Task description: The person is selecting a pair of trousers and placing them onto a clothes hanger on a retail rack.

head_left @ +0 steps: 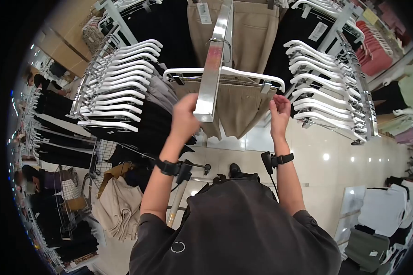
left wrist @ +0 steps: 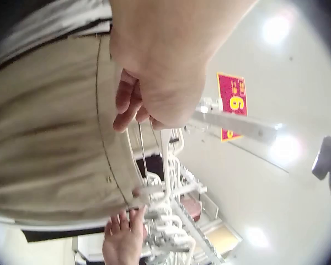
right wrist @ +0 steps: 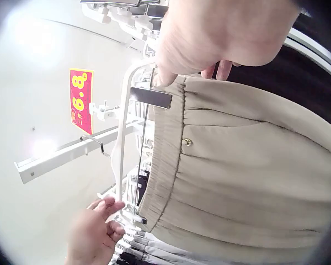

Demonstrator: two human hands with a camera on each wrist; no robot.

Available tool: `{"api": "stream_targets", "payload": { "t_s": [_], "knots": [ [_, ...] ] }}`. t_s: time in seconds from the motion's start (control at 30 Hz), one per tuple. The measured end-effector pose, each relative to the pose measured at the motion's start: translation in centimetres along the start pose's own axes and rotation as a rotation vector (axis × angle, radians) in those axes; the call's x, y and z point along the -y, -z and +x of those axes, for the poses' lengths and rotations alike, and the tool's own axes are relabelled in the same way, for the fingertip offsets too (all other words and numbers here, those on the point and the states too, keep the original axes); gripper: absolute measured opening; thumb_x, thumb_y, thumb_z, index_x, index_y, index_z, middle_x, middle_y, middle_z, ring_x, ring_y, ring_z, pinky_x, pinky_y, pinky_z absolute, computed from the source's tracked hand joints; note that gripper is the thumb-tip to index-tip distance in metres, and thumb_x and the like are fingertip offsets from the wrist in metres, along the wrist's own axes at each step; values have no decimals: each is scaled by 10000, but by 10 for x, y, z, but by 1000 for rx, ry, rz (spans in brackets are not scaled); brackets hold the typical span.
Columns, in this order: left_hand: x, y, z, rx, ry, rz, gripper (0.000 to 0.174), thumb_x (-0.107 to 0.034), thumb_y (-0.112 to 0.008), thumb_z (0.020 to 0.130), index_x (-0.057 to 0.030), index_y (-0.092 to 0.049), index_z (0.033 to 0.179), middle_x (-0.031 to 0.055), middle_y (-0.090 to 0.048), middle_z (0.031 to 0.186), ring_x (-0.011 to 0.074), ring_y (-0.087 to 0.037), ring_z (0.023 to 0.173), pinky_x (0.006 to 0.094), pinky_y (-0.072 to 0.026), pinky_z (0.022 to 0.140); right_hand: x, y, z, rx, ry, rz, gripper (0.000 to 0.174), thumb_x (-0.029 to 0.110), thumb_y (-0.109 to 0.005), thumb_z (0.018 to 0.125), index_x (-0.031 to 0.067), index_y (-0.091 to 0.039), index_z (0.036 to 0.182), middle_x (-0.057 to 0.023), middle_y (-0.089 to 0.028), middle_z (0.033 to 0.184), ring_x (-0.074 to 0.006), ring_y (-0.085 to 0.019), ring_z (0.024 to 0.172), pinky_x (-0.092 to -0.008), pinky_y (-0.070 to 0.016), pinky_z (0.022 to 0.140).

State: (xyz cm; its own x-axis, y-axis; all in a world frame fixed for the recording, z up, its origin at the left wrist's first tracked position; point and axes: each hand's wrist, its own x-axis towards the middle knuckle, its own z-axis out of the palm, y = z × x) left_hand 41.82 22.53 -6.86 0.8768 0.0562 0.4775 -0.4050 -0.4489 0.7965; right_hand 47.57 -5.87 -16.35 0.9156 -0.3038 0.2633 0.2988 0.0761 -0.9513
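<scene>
"The left hand [head_left: 185,117]: what's it doing?"
"Fingers curled beside the metal rail [head_left: 203,115]; I can't tell whether they grip anything."
"And the beige trousers [head_left: 243,107]?"
"Just to its right, between both hands on a white hanger [head_left: 250,74], waistband running crosswise, legs hanging down. The right hand [head_left: 280,117], fingers loosely extended, is just beside the other end. Neither is clearly nearer."
"Any writing?"
"A white tag [head_left: 203,13] behind, unreadable; a red sign [left wrist: 233,105], yellow numerals, seemingly a 6. No legible brand."

Hands [right wrist: 226,33] flank hanging beige trousers [right wrist: 248,160]; red sign [right wrist: 81,100] beyond.
</scene>
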Motion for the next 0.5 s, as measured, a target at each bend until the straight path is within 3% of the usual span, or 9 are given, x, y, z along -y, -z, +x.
{"api": "stream_targets", "payload": {
  "t_s": [0.03, 0.07, 0.1, 0.2, 0.23, 0.3, 0.37, 0.4, 0.5],
  "knots": [
    [-21, -12, 0, 202, 198, -159, 270, -137, -668, 895, -13, -657, 1135, 64, -679, 940, 107, -637, 715, 251, -514, 650, 0, -1, 3, 2, -7, 8, 399, 177, -731, 874, 44, -506, 1175, -97, -586, 1199, -199, -534, 1147, -352, -388, 1009],
    [-13, -37, -1, 208, 185, -221, 372, -155, -680, 894, -22, -617, 1235, 86, -677, 1084, 102, -632, 712, 241, -511, 645, 0, -3, 4, 4, -15, 19, 394, 170, -738, 868, 45, -509, 1163, -98, -589, 1186, -198, -537, 1139, -352, -392, 1008],
    [-16, -54, 8, 227, 49, -117, 441, -184, -680, 892, -21, -575, 1288, 127, -661, 1148, 145, -647, 694, 272, -523, 646, 7, -9, 4, -38, -15, 69, 373, 150, -762, 846, 44, -524, 1112, -89, -612, 1114, -183, -567, 1072, -326, -427, 970],
    [-36, -87, 33, 251, -148, 48, 456, -154, -661, 898, 16, -547, 1305, 206, -580, 1301, 157, -642, 660, 284, -527, 614, 12, -17, 8, -22, -84, 116, 348, 137, -771, 837, 42, -533, 1072, -70, -632, 1056, -157, -590, 998, -295, -457, 917],
    [-36, -96, 39, 255, -156, 55, 464, -163, -665, 893, 28, -544, 1299, 216, -588, 1277, 169, -644, 656, 290, -525, 613, 17, -23, 8, -44, -40, 159, 313, 137, -784, 827, 46, -549, 1012, -10, -612, 929, -95, -561, 845, -237, -460, 797],
    [-32, -112, 49, 270, -169, 68, 482, -182, -674, 884, 50, -540, 1286, 238, -604, 1231, 191, -647, 649, 302, -520, 611, 14, -27, 12, -72, -41, 167, 298, 137, -792, 820, 50, -556, 981, 20, -569, 873, -63, -505, 787, -211, -425, 729],
    [-20, -124, 61, 328, -136, 93, 461, -192, -669, 894, 64, -550, 1259, 215, -632, 1176, 178, -638, 634, 293, -511, 576, 12, -29, 14, -110, -57, 162, 273, 136, -804, 807, 56, -569, 921, 63, -493, 790, -26, -413, 703, -182, -359, 635],
    [-23, -126, 65, 357, -117, 105, 453, -197, -667, 899, 71, -556, 1246, 204, -646, 1148, 171, -634, 627, 288, -506, 558, 11, -30, 14, -111, -61, 176, 270, 136, -803, 808, 57, -570, 918, 63, -495, 787, -26, -415, 696, -183, -361, 631],
    [-34, -134, 71, 392, 135, -348, 347, -206, -632, 912, 75, -617, 1116, 174, -701, 990, 192, -653, 563, 298, -506, 536, 9, -29, 17, -111, -65, 174, 251, 133, -798, 813, 52, -579, 904, 59, -520, 773, -29, -444, 683, -187, -380, 621]
  ]
}}
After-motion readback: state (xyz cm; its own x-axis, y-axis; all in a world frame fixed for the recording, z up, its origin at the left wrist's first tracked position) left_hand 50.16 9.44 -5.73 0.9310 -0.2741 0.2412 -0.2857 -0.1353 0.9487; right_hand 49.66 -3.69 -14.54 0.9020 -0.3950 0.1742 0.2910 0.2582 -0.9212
